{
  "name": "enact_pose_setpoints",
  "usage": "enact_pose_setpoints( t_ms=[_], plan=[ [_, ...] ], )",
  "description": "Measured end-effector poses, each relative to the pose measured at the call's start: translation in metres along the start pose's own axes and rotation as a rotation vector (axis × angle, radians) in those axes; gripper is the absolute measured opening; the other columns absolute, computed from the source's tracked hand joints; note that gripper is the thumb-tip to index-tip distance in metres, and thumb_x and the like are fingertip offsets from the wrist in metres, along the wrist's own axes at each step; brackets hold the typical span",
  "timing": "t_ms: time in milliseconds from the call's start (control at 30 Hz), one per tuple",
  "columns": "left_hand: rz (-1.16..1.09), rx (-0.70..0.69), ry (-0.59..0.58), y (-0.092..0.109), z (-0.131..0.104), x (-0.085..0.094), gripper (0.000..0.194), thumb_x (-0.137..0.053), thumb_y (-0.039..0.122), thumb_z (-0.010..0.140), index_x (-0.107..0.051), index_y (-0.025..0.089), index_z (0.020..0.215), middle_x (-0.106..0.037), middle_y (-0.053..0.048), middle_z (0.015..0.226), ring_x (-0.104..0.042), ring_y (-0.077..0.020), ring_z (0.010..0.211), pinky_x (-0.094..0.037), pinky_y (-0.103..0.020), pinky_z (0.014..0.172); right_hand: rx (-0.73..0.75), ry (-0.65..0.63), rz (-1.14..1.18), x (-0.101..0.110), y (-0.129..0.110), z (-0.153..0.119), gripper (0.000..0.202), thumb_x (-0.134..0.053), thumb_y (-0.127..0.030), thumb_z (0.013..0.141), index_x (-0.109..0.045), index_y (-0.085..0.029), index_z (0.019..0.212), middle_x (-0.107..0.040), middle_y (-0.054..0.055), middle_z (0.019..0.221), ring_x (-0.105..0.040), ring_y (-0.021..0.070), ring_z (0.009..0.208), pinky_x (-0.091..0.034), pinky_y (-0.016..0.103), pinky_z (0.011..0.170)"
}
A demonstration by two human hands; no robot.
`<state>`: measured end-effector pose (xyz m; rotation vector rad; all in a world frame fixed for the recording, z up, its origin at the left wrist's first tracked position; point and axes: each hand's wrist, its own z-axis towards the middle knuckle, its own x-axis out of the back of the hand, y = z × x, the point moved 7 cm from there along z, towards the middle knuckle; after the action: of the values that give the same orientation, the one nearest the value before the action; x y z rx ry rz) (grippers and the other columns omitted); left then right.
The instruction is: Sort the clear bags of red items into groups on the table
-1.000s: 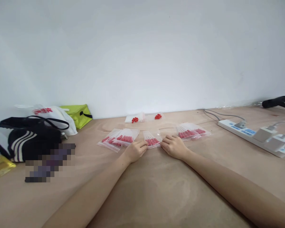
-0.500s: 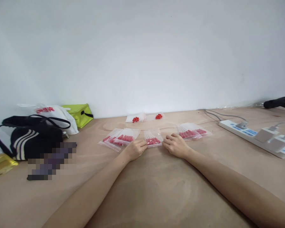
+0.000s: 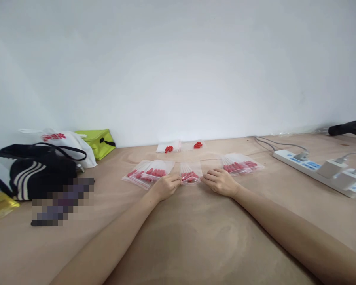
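Note:
A small clear zip bag of red pieces (image 3: 190, 174) lies on the wooden table between my hands. My left hand (image 3: 165, 186) pinches its left edge with curled fingers. My right hand (image 3: 220, 181) rests at its right edge, fingertips touching the bag. To the left lies a pile of similar filled bags (image 3: 148, 173), and to the right another pile (image 3: 240, 164). Farther back, near the wall, two flat bags with a few red pieces (image 3: 180, 147) lie side by side.
A black striped bag (image 3: 32, 172), a white plastic bag (image 3: 68, 144) and a green pouch (image 3: 97, 141) sit at the left. A white power strip (image 3: 314, 170) with plugged adapters and cables lies at the right. A gold packet (image 3: 0, 206) is at the far left edge.
The middle bag has been gathered slightly, its near edge lifted and bunched between my fingers. Both hands stay nearly in place.

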<state>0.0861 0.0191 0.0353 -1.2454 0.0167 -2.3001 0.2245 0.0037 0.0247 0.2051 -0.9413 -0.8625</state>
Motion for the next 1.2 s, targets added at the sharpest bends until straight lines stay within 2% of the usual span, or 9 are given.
enact_pose_setpoints(
  t_ms=[200, 467, 567, 667, 733, 900, 1200],
  plan=[
    [-0.007, 0.007, -0.004, 0.000, 0.000, 0.000, 0.022, -0.037, 0.013, 0.083, -0.058, 0.014, 0.075, -0.063, -0.004, 0.081, -0.059, -0.0099, 0.074, -0.048, -0.019, 0.067, -0.072, -0.006, 0.011, 0.000, 0.005, 0.001, 0.021, -0.037, -0.015, 0.082, -0.056, -0.016, 0.073, -0.055, 0.002, 0.068, -0.042, 0.0114, 0.065, -0.025, 0.026, 0.059],
    [-0.033, 0.028, -0.011, -0.002, -0.001, 0.000, 0.023, -0.036, 0.014, 0.083, -0.058, 0.015, 0.074, -0.062, -0.003, 0.081, -0.059, -0.0097, 0.075, -0.048, -0.019, 0.068, -0.124, -0.027, -0.004, -0.001, 0.006, 0.006, 0.019, -0.039, -0.016, 0.082, -0.057, -0.018, 0.076, -0.056, 0.001, 0.068, -0.041, 0.0115, 0.066, -0.023, 0.026, 0.058],
    [-0.028, 0.091, -0.015, -0.003, 0.001, 0.001, 0.021, -0.038, 0.014, 0.083, -0.057, 0.015, 0.075, -0.062, -0.003, 0.081, -0.059, -0.0101, 0.075, -0.049, -0.020, 0.068, -0.131, -0.026, 0.007, -0.003, 0.004, 0.008, 0.021, -0.039, -0.013, 0.081, -0.056, -0.017, 0.070, -0.054, 0.001, 0.064, -0.040, 0.0115, 0.064, -0.023, 0.026, 0.057],
    [0.032, 0.148, 0.039, 0.001, 0.009, 0.001, 0.018, -0.040, 0.015, 0.082, -0.057, 0.014, 0.086, -0.061, -0.005, 0.087, -0.058, -0.0123, 0.079, -0.049, -0.023, 0.070, -0.156, -0.024, 0.018, -0.005, 0.003, 0.012, 0.022, -0.039, -0.014, 0.080, -0.055, -0.017, 0.066, -0.052, 0.001, 0.061, -0.039, 0.0116, 0.063, -0.022, 0.027, 0.058],
    [0.063, 0.126, 0.072, 0.009, 0.017, -0.002, 0.018, -0.041, 0.016, 0.081, -0.057, 0.015, 0.088, -0.061, -0.005, 0.088, -0.058, -0.0131, 0.080, -0.049, -0.025, 0.071, -0.168, -0.019, 0.027, -0.006, 0.000, 0.015, 0.021, -0.040, -0.016, 0.080, -0.055, -0.017, 0.066, -0.051, 0.001, 0.060, -0.040, 0.0116, 0.063, -0.022, 0.027, 0.057],
    [0.099, 0.033, 0.111, 0.023, 0.033, -0.009, 0.018, -0.041, 0.016, 0.081, -0.059, 0.014, 0.078, -0.063, -0.004, 0.079, -0.058, -0.0135, 0.074, -0.049, -0.026, 0.069, -0.217, 0.003, 0.056, -0.005, -0.003, 0.020, 0.018, -0.041, -0.017, 0.078, -0.056, -0.016, 0.067, -0.053, 0.001, 0.061, -0.040, 0.0115, 0.061, -0.022, 0.027, 0.056],
    [0.101, -0.056, 0.095, 0.026, 0.032, -0.008, 0.019, -0.041, 0.013, 0.080, -0.059, 0.014, 0.077, -0.063, -0.004, 0.077, -0.058, -0.0134, 0.073, -0.048, -0.028, 0.070, -0.214, -0.010, 0.050, -0.003, -0.004, 0.020, 0.017, -0.041, -0.016, 0.076, -0.055, -0.017, 0.067, -0.052, 0.001, 0.060, -0.040, 0.0114, 0.060, -0.022, 0.027, 0.056]
  ],
)
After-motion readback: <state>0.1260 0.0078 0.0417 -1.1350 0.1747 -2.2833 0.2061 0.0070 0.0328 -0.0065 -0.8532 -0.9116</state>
